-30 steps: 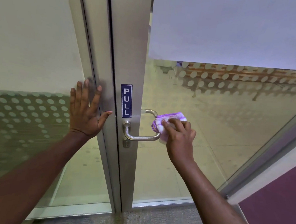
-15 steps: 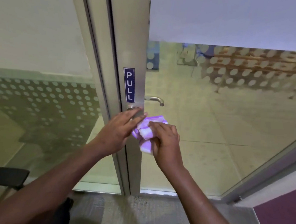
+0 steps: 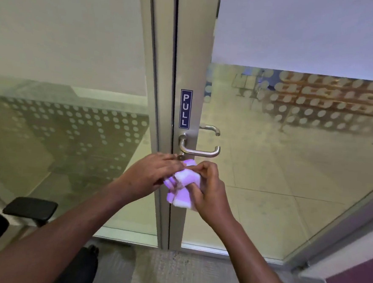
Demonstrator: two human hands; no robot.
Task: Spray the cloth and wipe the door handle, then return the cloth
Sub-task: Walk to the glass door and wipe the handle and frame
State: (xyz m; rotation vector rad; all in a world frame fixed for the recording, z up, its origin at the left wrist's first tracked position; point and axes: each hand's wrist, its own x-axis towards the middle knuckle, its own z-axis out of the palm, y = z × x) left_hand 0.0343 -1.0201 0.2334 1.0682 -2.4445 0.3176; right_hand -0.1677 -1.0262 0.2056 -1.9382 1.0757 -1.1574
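Just below the lever door handle [image 3: 199,150], off the metal, the left hand [image 3: 151,173] pinches one side of the purple-white cloth [image 3: 183,185]. The right hand [image 3: 209,187] closes around its other side, probably refolding it to expose a clean face.

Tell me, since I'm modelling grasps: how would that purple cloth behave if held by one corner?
The cloth is bunched and creased between the left hand and right hand, so it is probably floppy and would drape. It looks thin, likely light. It may be damp, which I cannot confirm.
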